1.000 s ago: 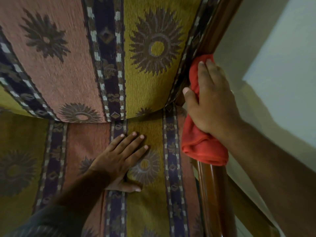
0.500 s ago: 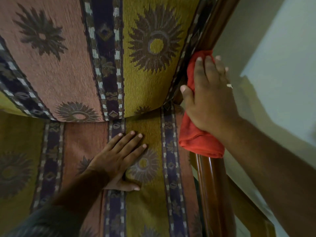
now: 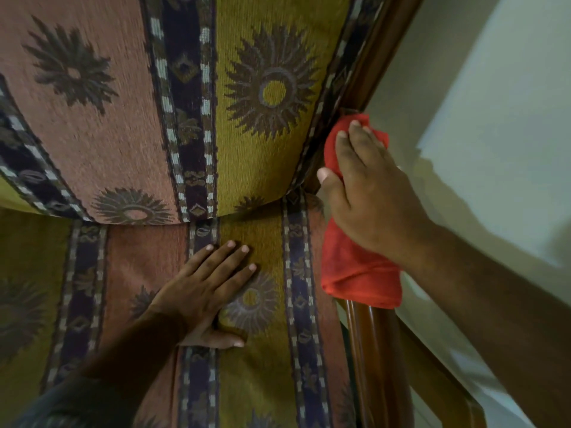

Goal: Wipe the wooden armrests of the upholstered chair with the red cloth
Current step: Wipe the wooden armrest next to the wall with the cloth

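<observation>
Leftmost, the patterned seat cushion [image 3: 139, 304] of the upholstered chair [image 3: 154, 103] filled the view. On it the left hand [image 3: 204, 291] lay flat, its fingers [image 3: 230, 261] spread and holding nothing, seemingly as a brace. Further right, the right hand [image 3: 374, 196] pressed the red cloth [image 3: 358, 273] onto the wooden armrest [image 3: 374, 350], fingers [image 3: 355, 143] close together over the bunched fabric, thumb hooked around its inner side. The armrest's long axis ran from the viewer toward the backrest, so the next stroke would probably travel along that line. Beyond stood a pale wall [image 3: 509, 118].
</observation>
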The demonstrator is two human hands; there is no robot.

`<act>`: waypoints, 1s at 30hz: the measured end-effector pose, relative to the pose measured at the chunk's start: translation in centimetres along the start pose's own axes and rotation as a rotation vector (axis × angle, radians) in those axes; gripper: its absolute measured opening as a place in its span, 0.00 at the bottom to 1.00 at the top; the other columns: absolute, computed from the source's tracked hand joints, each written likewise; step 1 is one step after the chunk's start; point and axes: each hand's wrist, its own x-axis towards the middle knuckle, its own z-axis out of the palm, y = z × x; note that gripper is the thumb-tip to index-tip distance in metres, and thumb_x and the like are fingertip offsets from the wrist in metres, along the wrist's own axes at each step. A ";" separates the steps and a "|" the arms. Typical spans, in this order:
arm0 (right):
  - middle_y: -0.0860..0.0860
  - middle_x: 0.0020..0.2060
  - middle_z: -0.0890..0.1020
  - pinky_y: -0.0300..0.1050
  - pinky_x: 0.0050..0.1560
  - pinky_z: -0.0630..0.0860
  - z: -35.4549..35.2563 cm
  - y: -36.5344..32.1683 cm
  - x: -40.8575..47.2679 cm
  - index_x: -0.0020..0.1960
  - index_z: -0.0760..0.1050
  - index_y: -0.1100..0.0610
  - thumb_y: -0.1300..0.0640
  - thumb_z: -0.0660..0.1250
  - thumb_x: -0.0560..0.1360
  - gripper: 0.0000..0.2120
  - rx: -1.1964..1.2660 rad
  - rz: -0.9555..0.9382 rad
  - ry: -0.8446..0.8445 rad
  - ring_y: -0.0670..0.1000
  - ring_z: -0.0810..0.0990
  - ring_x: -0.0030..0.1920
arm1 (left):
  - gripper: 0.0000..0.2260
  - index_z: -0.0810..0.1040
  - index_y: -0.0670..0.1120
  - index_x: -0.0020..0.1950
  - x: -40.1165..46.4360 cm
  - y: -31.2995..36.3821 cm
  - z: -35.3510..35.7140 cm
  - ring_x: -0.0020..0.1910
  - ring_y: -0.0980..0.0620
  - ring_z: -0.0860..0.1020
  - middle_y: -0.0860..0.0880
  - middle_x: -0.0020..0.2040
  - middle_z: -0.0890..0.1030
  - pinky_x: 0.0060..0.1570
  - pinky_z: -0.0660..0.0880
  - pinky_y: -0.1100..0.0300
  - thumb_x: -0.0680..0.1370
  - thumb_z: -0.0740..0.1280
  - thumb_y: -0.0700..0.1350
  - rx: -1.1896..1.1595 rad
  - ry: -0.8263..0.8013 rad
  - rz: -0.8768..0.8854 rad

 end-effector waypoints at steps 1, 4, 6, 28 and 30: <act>0.66 0.78 0.59 0.58 0.79 0.54 -0.2 0.0 0.6 0.77 0.58 0.66 0.44 0.49 0.82 0.32 -0.009 0.004 0.005 0.63 0.56 0.79 | 0.53 0.60 0.44 0.79 0.0 0.0 0.0 0.78 0.38 0.57 0.39 0.79 0.61 0.74 0.54 0.39 0.67 0.54 0.81 0.004 -0.002 0.000; 0.66 0.78 0.58 0.58 0.79 0.52 0.2 -0.4 2.7 0.78 0.56 0.66 0.44 0.50 0.83 0.32 -0.077 0.007 0.030 0.63 0.55 0.79 | 0.53 0.59 0.44 0.79 0.0 -0.2 0.4 0.78 0.37 0.57 0.39 0.79 0.60 0.73 0.55 0.38 0.67 0.53 0.81 0.016 0.002 0.004; 0.65 0.79 0.57 0.59 0.79 0.50 0.7 -0.4 2.8 0.78 0.55 0.65 0.45 0.50 0.83 0.32 -0.056 0.012 0.046 0.62 0.53 0.80 | 0.53 0.58 0.44 0.79 0.0 -0.3 0.6 0.78 0.37 0.57 0.39 0.79 0.59 0.74 0.55 0.38 0.67 0.54 0.81 0.026 0.011 0.012; 0.60 0.81 0.49 0.55 0.80 0.45 1.4 -0.9 -6.1 0.80 0.48 0.62 0.52 0.55 0.83 0.31 0.027 -0.005 -0.010 0.59 0.45 0.81 | 0.52 0.53 0.45 0.81 -0.1 0.3 -0.8 0.79 0.37 0.54 0.39 0.80 0.56 0.76 0.53 0.39 0.69 0.49 0.81 0.154 0.012 -0.017; 0.59 0.81 0.50 0.56 0.80 0.47 1.4 -1.1 -7.2 0.80 0.49 0.61 0.51 0.56 0.82 0.31 0.052 0.014 -0.016 0.59 0.46 0.81 | 0.52 0.55 0.44 0.80 -0.3 0.2 -0.8 0.79 0.37 0.55 0.39 0.80 0.57 0.75 0.56 0.38 0.69 0.49 0.81 0.148 0.034 -0.015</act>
